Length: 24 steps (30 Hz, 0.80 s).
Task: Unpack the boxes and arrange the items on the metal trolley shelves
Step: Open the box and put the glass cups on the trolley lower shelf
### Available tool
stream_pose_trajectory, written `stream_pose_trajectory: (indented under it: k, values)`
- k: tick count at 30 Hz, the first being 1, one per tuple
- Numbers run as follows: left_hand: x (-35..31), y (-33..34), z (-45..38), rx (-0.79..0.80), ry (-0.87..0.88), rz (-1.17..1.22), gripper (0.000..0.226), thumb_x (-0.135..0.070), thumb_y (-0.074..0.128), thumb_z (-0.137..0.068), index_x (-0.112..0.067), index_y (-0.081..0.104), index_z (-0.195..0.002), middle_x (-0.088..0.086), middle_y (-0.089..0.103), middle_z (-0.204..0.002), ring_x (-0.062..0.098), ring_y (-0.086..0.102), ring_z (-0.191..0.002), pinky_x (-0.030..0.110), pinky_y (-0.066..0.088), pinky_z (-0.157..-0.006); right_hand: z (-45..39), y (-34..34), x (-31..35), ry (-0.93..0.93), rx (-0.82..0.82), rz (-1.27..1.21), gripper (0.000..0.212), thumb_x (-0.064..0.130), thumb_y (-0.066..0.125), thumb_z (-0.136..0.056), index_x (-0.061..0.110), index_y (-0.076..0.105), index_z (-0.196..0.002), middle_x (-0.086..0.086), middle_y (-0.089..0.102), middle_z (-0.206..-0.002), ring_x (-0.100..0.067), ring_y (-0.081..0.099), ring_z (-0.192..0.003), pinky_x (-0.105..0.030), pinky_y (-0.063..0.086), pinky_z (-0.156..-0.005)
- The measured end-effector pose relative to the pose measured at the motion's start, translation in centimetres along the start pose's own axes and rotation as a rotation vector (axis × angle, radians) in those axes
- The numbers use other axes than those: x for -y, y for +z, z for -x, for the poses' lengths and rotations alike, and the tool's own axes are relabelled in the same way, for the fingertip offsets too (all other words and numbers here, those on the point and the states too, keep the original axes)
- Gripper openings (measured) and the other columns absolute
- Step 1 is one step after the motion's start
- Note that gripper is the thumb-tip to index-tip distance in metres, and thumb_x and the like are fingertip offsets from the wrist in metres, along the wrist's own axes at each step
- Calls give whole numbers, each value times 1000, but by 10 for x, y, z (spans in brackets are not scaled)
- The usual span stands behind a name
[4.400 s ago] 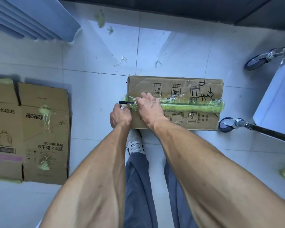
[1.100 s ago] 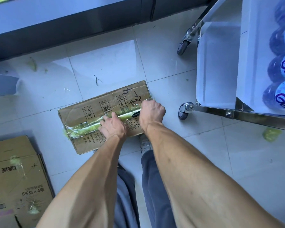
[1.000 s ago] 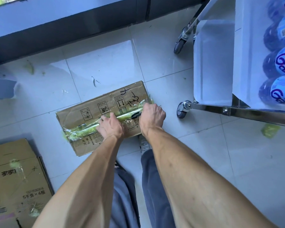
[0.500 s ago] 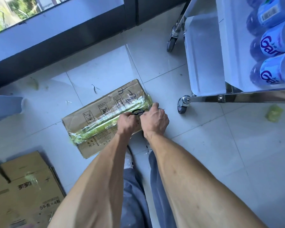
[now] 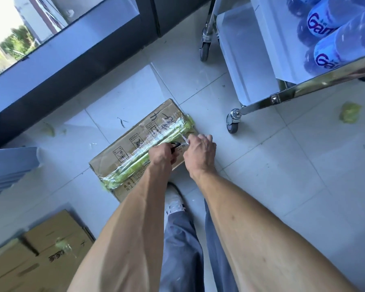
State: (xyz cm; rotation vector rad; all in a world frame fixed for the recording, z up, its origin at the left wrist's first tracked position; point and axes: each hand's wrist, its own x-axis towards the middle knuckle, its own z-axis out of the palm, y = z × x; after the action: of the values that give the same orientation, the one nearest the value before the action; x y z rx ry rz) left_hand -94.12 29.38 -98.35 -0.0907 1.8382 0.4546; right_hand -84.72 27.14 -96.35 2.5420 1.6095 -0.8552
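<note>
The sealed cardboard box (image 5: 143, 148) lies on the floor tiles at the centre of the frame, its seam covered by a band of green and clear tape (image 5: 148, 152) running from lower left to upper right. The left hand (image 5: 161, 153) is curled round a dark-handled tool (image 5: 176, 145), which looks like a cutter or scissors, though the blade is hidden. The right hand (image 5: 200, 150) pinches a loose strip of clear tape near the box's right end.

The main risk is how near the two hands are: they almost touch, so if the tool slips off the glossy tape it could run into the right fingers. Pressing too deep could also cut whatever is packed under the flaps. The tape looks thick and bunched, so it may stretch rather than part, and a hard pull could jerk the box across the smooth tiles toward the metal trolley (image 5: 282, 98) at upper right, whose castor (image 5: 233, 123) stands near the box. Blue-labelled bottles (image 5: 333, 39) already lie on its shelf. A second box (image 5: 42, 256) waits at lower left
</note>
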Motion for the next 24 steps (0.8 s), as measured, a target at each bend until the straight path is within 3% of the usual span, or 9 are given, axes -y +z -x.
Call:
stream_pose_trajectory:
  k: [2,5,10,16,20,24]
  values:
    - [1,-5,5,11,28,59,12,6,50,-96,-6,51,-97,16,62,-72,17,57,-41,21,47,-37,6,7,0,35,-59,73,25,6,48,-89,13,71,-95,-8,57,-108,-28,47,-107,-36,38,-86]
    - [7,-7,11,91,49,56,20,6,49,-97,-11,53,-90,13,60,-69,13,57,-36,21,49,-39,14,10,2,126,50,41,18,13,55,-92,12,67,-105,-8,56,-116,-27,54,-106,-37,42,-86]
    - [22,-5,15,133,161,-119,23,7,51,-96,-11,63,-88,9,65,-76,16,59,-52,27,53,-49,19,4,-4,50,-164,81,31,11,63,-78,14,59,-109,-11,52,-105,-30,52,-97,-41,44,-77]
    - [19,2,24,143,132,-54,31,11,43,-96,-9,65,-85,16,64,-71,17,59,-45,25,52,-48,-3,-10,-11,135,59,109,22,13,52,-92,14,66,-109,-9,50,-116,-29,52,-104,-38,42,-89]
    - [17,5,29,71,90,96,29,12,45,-96,-5,66,-87,19,65,-74,18,62,-46,25,54,-45,-15,-24,-9,75,68,106,24,11,45,-96,13,67,-103,-9,50,-110,-29,61,-87,-33,43,-69]
    - [28,18,33,105,27,121,29,13,45,-96,-6,63,-84,10,66,-59,13,60,-41,23,54,-45,-29,-31,-14,96,221,4,30,19,51,-89,15,66,-115,-10,64,-113,-29,61,-103,-34,50,-85]
